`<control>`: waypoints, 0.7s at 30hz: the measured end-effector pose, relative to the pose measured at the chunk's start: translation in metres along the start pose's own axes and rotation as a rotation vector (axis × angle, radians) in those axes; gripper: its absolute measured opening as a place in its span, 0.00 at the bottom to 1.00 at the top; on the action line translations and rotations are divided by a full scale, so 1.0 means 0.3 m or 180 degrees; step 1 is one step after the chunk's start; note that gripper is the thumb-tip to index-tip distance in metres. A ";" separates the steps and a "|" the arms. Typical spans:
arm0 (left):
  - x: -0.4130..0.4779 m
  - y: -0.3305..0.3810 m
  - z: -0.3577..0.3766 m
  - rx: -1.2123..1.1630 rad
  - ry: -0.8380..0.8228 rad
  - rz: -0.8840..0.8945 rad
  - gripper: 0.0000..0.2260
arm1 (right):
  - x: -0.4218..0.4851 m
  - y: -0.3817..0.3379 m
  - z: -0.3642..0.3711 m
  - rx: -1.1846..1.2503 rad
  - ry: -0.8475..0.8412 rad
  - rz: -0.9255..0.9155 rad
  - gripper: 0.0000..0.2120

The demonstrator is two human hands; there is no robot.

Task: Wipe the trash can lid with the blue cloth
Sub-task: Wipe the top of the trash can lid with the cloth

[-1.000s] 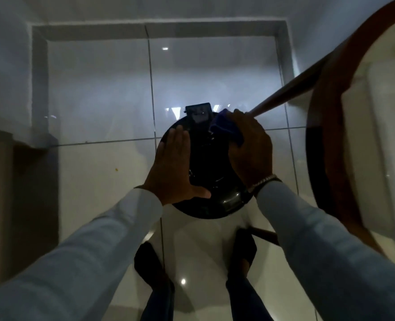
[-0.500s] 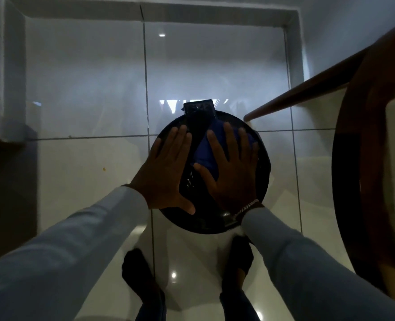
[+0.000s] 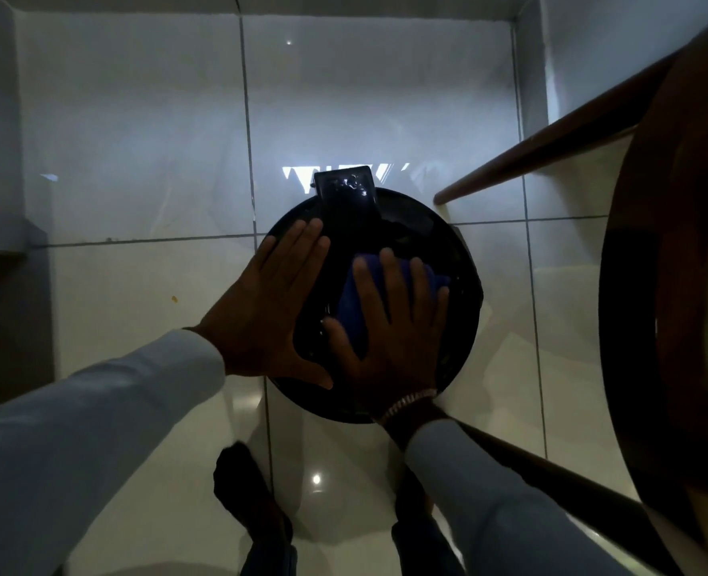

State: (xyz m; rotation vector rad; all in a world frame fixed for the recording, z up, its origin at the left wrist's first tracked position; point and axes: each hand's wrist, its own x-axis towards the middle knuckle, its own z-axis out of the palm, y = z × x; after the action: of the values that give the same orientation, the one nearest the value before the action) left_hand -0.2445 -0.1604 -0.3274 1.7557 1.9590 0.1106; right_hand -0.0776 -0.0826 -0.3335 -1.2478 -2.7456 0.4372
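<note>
A round black trash can lid [image 3: 447, 243] lies below me on the tiled floor, with a shiny black hinge tab at its far edge. My left hand [image 3: 269, 313] rests flat on the lid's left side, fingers together and pointing away. My right hand [image 3: 389, 330] lies flat on the blue cloth [image 3: 354, 305], fingers spread, pressing it onto the middle of the lid. The cloth shows only between and beside the fingers. A bracelet circles my right wrist.
A round wooden table [image 3: 651, 326] with slanted legs [image 3: 551, 143] stands close on the right. Glossy white floor tiles [image 3: 144, 130] spread around the can. A wall step [image 3: 3, 243] juts in at the left. My two dark shoes [image 3: 248, 496] stand just behind the can.
My right hand, first bunched on the cloth at the lid's far right edge, flattened and slid the cloth toward me across the lid. The left hand kept its place on the lid.
</note>
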 end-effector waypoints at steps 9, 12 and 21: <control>-0.004 0.002 -0.002 -0.0092 0.0029 0.0038 0.63 | 0.084 0.016 -0.011 0.0320 0.0269 0.0596 0.31; -0.002 -0.002 0.002 -0.0144 0.0045 0.0050 0.63 | 0.036 -0.017 -0.005 0.0103 0.0070 0.0136 0.32; -0.005 0.001 0.003 -0.0139 0.0036 0.0034 0.63 | 0.096 0.045 -0.060 0.0592 0.0260 0.0954 0.32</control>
State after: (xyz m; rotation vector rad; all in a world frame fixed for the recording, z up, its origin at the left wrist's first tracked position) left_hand -0.2438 -0.1619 -0.3276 1.7414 1.9410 0.1662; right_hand -0.0832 -0.0484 -0.3213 -1.5910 -2.3928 0.6346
